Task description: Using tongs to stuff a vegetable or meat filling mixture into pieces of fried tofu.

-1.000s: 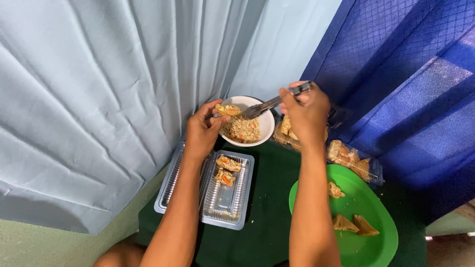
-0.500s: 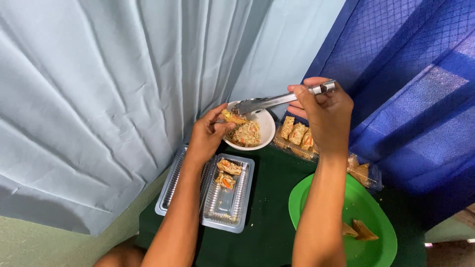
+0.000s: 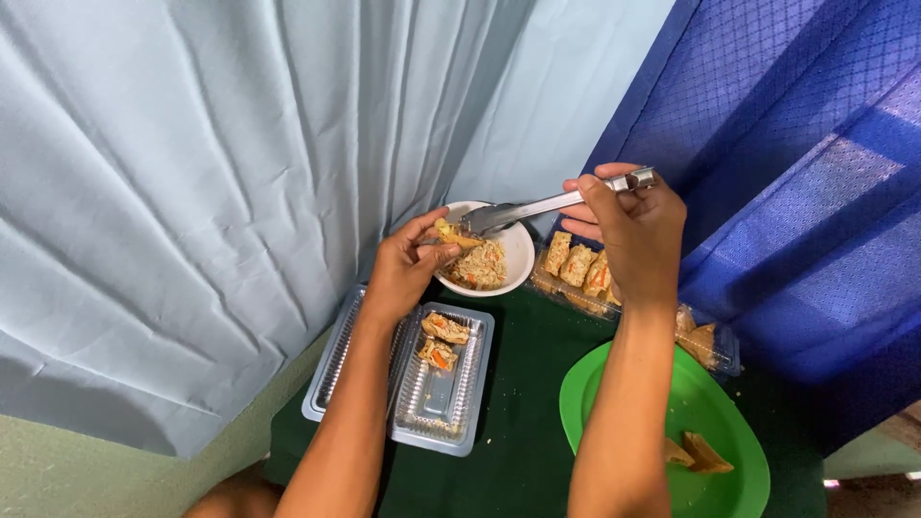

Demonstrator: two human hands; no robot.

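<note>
- Right hand (image 3: 628, 235) grips a metal spoon (image 3: 547, 206), its long axis near level, bowl pointing left.
- Left hand (image 3: 408, 269) pinches a filled pastry (image 3: 451, 235) over the white bowl (image 3: 513, 264).

Clear plastic clamshell tray (image 3: 436, 403) open on green table; second clear tray (image 3: 614, 297) by blue curtain, holding filled pieces

The left hand (image 3: 408, 269) pinches a small stuffed piece of food (image 3: 447, 233) over a white bowl (image 3: 513, 259) of shredded filling. The right hand (image 3: 628, 235) holds a metal spoon (image 3: 537, 208), its tip at the piece. Below lies a clear plastic tray (image 3: 441, 408) with two filled pieces (image 3: 441, 341). A green plate (image 3: 595, 403) sits on the dark green table (image 3: 518, 432), beside a clear container of fried pieces (image 3: 578, 269).
</note>
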